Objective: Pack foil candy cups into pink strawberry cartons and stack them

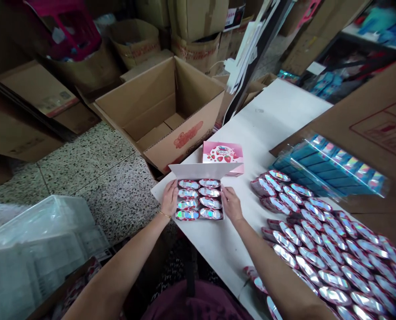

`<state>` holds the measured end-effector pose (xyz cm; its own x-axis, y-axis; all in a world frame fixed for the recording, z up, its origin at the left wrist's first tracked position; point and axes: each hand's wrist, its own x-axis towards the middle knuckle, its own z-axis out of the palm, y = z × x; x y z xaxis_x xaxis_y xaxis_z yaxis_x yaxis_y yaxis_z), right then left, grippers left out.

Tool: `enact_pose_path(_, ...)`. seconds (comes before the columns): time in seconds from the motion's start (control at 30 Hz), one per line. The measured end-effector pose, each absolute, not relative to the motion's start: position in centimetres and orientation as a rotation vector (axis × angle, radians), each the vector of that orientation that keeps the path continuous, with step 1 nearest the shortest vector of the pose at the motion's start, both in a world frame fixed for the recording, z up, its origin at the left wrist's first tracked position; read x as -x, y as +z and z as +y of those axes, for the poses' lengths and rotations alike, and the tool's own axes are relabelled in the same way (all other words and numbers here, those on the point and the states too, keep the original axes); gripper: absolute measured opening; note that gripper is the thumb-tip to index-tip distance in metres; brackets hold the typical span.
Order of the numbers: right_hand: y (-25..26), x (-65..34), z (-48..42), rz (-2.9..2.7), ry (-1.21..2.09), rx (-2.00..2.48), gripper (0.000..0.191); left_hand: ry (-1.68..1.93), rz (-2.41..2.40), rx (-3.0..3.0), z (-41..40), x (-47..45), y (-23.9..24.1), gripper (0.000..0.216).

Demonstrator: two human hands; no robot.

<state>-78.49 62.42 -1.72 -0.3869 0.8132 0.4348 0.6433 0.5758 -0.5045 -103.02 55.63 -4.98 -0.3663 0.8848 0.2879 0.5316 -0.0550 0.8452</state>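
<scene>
Two forearms reach in from below. Left hand [170, 198] and right hand [231, 204] press with almost straight fingers, not closed, against both sides of a small open box [204, 170] of foil-sealed cups [199, 200], at the near edge of the white table [267, 120].

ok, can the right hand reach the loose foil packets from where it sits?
Probably yes. The right hand rests at the right edge of the open box, and the loose foil packets lie beside it on the white table, with nothing between.
</scene>
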Motion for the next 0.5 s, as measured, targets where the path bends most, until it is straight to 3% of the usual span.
enact_pose_path(0.17,-2.3,80.2,62.4,-2.349,0.226,1.298,0.038,1.154,2.14,-1.713,56.6,101.3,-4.9,0.034)
enact_pose_path(0.37,-1.2,78.6,64.7,-2.261,0.572,1.238,0.025,1.293,1.931,-1.646,57.6,104.6,-4.8,0.027)
enact_pose_path(0.5,-0.8,77.4,67.4,-2.218,0.735,1.251,0.047,1.056,1.807,-1.782,58.7,107.7,-4.6,0.043)
